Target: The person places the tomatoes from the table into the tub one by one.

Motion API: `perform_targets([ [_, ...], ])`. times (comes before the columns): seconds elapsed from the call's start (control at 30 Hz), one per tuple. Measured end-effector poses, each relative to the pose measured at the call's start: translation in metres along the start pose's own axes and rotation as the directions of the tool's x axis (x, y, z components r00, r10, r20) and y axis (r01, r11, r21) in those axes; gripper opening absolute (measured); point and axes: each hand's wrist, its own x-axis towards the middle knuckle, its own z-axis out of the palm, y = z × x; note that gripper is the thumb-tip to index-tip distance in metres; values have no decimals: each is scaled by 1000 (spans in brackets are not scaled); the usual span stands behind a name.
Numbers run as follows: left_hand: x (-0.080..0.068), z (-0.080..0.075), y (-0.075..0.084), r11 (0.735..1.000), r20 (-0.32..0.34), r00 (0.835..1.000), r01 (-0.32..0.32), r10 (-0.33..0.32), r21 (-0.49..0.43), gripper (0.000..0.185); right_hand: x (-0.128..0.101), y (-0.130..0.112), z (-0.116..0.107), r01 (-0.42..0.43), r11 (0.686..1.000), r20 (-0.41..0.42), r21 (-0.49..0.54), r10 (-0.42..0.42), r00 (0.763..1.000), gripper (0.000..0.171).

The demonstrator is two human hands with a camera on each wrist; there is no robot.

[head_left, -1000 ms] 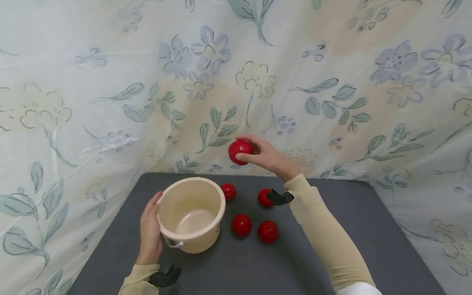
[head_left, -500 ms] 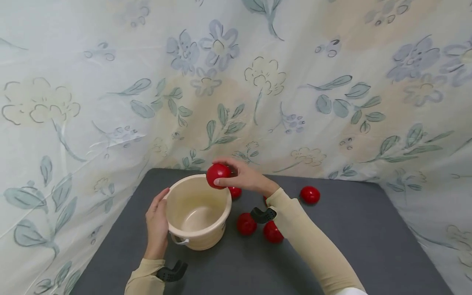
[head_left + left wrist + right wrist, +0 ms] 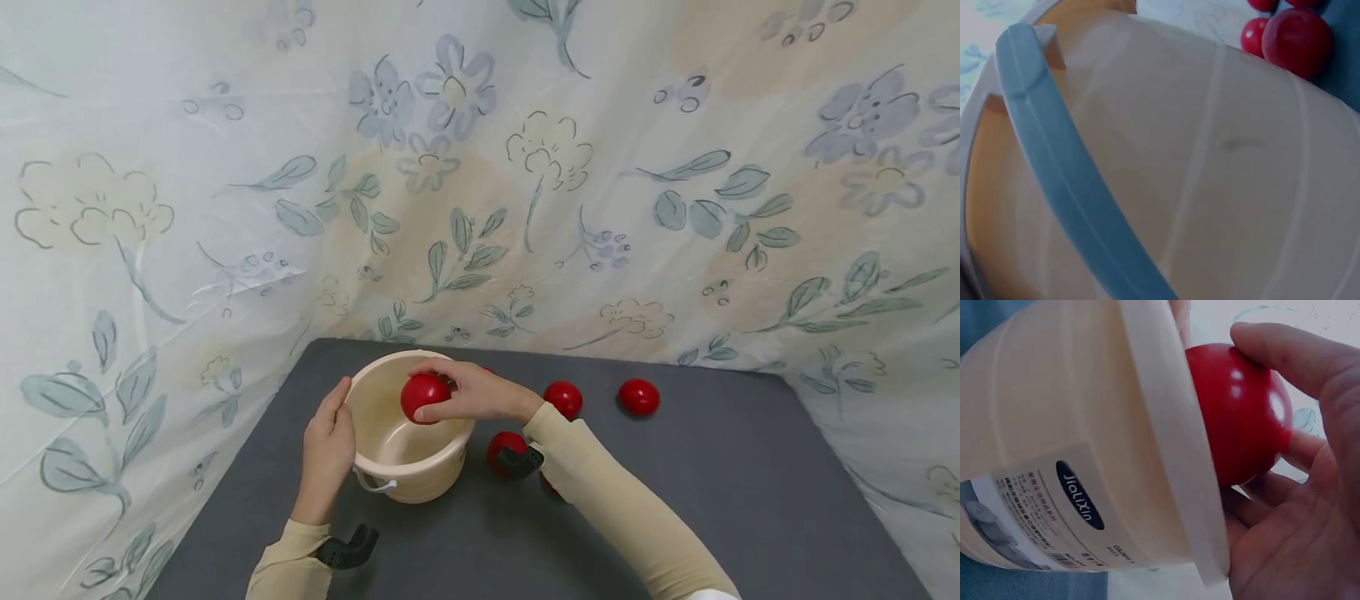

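Note:
My right hand (image 3: 450, 392) grips a shiny red ball (image 3: 417, 395) just inside the mouth of a cream plastic bucket (image 3: 405, 479), near its right rim. In the right wrist view the red ball (image 3: 1241, 412) sits between my fingers (image 3: 1285, 356) and the bucket rim (image 3: 1172, 437). My left hand (image 3: 330, 437) cups the bucket's left wall, thumb up by the rim. The left wrist view is filled by the bucket wall (image 3: 1210, 175) and its pale handle (image 3: 1054, 162).
Loose red balls lie on the dark grey table (image 3: 712, 500) right of the bucket: two (image 3: 563, 398) (image 3: 638, 397) near the back, one (image 3: 502, 446) beside my right wrist. A flowered cloth (image 3: 525, 167) walls in the back and sides.
My right hand has carried the red ball down and to the left, from above the table into the bucket's mouth. My left hand has stayed on the bucket.

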Motion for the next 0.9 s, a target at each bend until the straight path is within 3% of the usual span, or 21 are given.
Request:
perform_targets([
  [0.2, 1, 0, 1, 1000, 11, 1000, -9, 9, 19, 45, -1, -1, 3, -21, 998, 2, -64, 21, 1000, 64],
  [0.47, -2, -4, 3, 994, 9, 999, 33, -34, 108, 46, 0, -3, 6, -14, 983, 15, -183, 17, 1000, 64],
  [0.73, 0, -3, 3, 995, 13, 1000, 7, -8, 95, 46, 2, -6, 6, 82, 941, 82, -328, -58, 995, 65],
  [0.9, -2, -3, 4, 994, -5, 1000, 13, -12, 111, 46, 2, -2, 7, 42, 954, 67, -297, -23, 997, 62],
])
